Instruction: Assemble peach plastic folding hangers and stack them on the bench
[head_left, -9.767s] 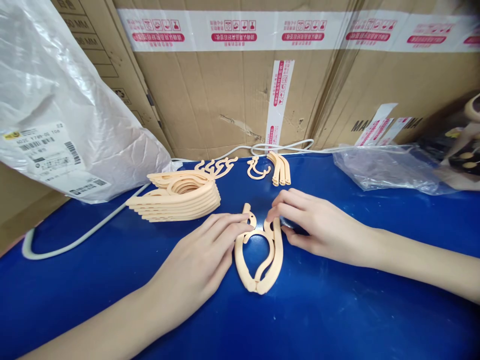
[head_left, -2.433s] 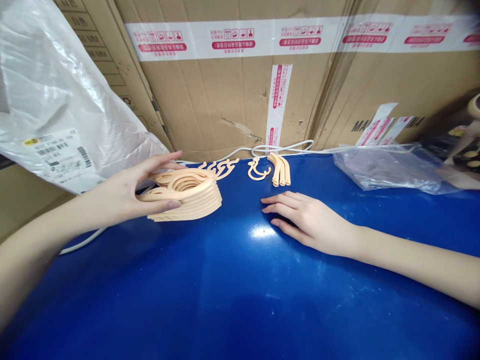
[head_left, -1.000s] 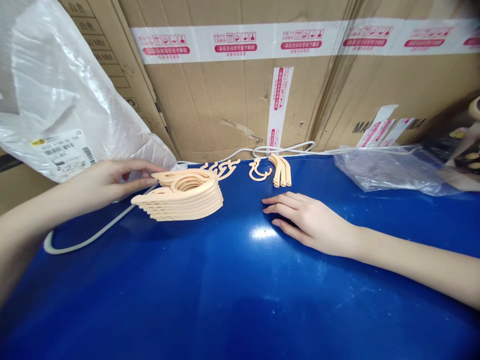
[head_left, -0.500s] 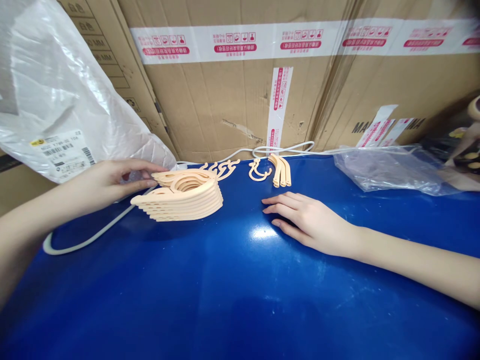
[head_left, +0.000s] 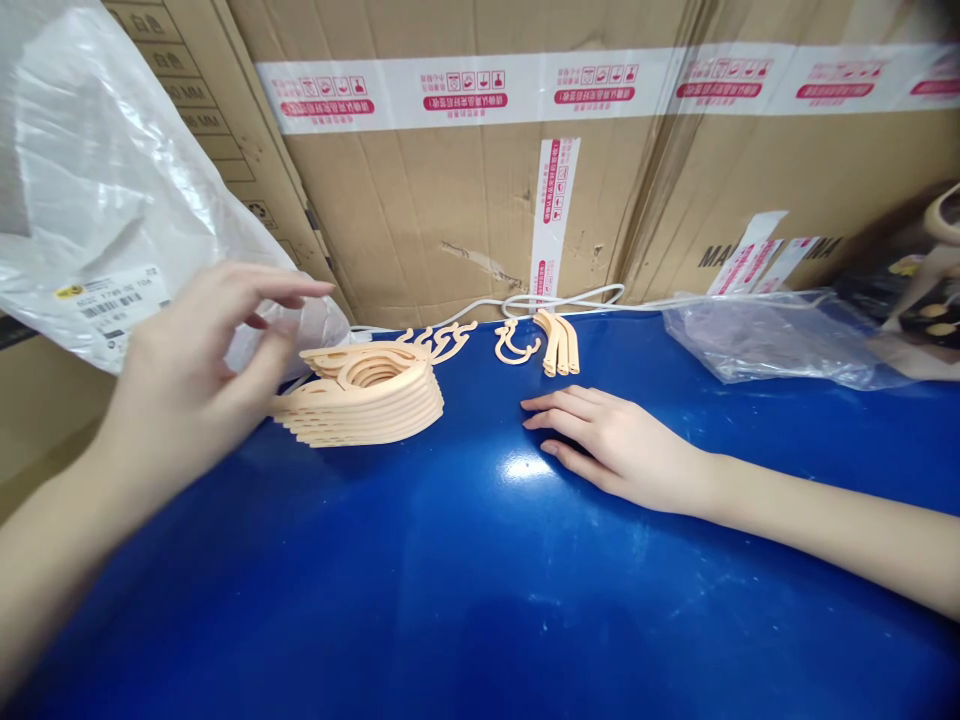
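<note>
Several peach-coloured plastic hanger pieces lie in a neat stack [head_left: 367, 405] on the blue table, left of the middle. My left hand [head_left: 199, 350] is raised just left of that stack, thumb and fingers apart, holding nothing; it is slightly blurred. Flat on the table rests my right hand [head_left: 619, 445], empty, its fingers stretched toward the left. Behind the stack lie several peach hooks [head_left: 450, 340]. One more hook [head_left: 517, 345] sits to their right, beside a small bundle of curved peach arms [head_left: 559, 345] beyond my right fingertips.
Cardboard boxes [head_left: 450, 190] with printed tape stand along the back edge of the blue table [head_left: 480, 590]. A large labelled plastic bag [head_left: 112, 200] leans at the left. A thin white cable [head_left: 487, 303] runs along the back; a clear plastic bag [head_left: 780, 340] lies at the right.
My left hand has come off the hanger stack, lifting and moving back toward me, with its fingers apart. My right hand and the peach pieces have stayed in place.
</note>
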